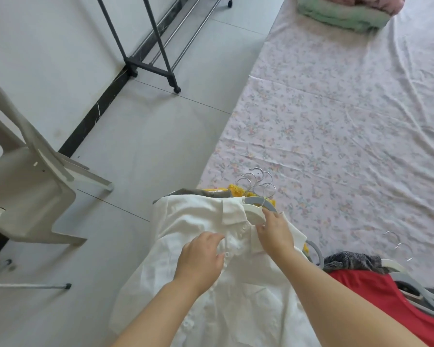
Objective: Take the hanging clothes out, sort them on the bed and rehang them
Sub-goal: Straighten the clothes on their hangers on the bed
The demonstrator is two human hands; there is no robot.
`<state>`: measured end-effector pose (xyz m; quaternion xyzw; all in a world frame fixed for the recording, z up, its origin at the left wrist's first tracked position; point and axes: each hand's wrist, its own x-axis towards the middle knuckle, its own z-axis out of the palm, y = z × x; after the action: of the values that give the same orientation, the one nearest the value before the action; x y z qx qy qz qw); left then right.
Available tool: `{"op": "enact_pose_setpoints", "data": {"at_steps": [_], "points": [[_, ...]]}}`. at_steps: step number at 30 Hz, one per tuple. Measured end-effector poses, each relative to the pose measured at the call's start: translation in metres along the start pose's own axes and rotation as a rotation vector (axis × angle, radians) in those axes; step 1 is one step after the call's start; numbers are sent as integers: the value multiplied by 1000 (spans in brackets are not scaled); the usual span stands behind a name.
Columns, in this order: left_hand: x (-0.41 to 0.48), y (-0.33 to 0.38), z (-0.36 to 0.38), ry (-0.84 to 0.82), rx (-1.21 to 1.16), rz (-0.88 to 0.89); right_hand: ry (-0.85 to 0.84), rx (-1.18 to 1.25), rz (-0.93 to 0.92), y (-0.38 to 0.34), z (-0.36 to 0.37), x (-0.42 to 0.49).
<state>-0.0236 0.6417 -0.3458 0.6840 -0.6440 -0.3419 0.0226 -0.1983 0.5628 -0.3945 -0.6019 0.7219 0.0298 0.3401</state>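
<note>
A white button shirt (198, 216) lies on top of a pile of hung clothes at the bed's (336, 121) near left edge. My left hand (201, 259) pinches the shirt's placket beside a button. My right hand (276, 231) grips the white hanger (254, 215) at the shirt's collar. Several metal hanger hooks (258, 184) stick out beyond the collar, above a yellow garment (236, 190). To the right lie a red garment (376, 291) and a grey patterned one (351, 261) on more hangers (411, 284).
A black rolling clothes rack (150, 66) stands by the wall at the top left. A beige plastic chair (28, 176) sits on the left. Folded green and pink bedding (343, 13) rests at the bed's far end. Grey tiled floor lies between rack and bed.
</note>
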Motion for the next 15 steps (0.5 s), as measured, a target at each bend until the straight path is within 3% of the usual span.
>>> {"op": "enact_pose_setpoints", "data": {"at_steps": [6,10,15], "points": [[6,-4,15,-4,-24,-16,57,-15,15,10,14,21],[5,-1,14,6,-15,-19,69,154,91,12,12,19],[-1,21,-1,58,-4,5,135,343,49,4,-6,-18]]}}
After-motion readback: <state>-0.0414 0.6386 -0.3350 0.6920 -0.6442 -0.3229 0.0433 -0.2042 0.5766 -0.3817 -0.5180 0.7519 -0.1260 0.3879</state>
